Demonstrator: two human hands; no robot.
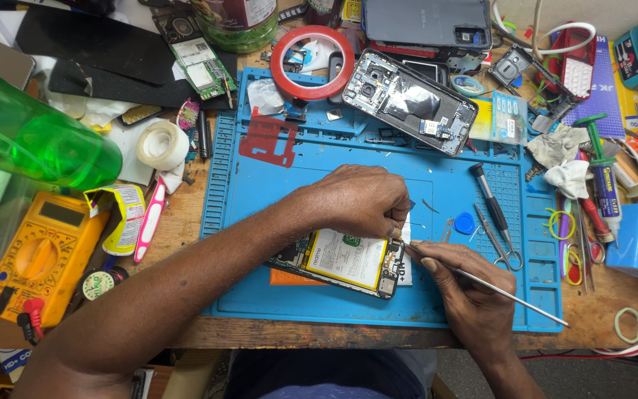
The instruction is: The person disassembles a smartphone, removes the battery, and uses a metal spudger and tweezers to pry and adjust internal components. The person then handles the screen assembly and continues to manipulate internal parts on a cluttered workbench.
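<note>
An opened phone (348, 262) with a white battery lies on the blue repair mat (282, 185), near its front edge. My left hand (359, 201) rests curled over the phone's upper right end, fingers pinched at its edge. My right hand (463, 292) grips a thin metal tool (507, 295) like a pen, its tip touching the phone's right end just below my left fingers. The spot where the tip meets the phone is partly hidden by my fingers.
A second opened phone (411, 100), a red tape ring (311, 63) and a red sheet (267, 140) lie at the mat's back. A screwdriver (490, 196), tweezers and blue pick sit right. A yellow multimeter (38, 255), green bottle (31, 137) and tape roll crowd the left.
</note>
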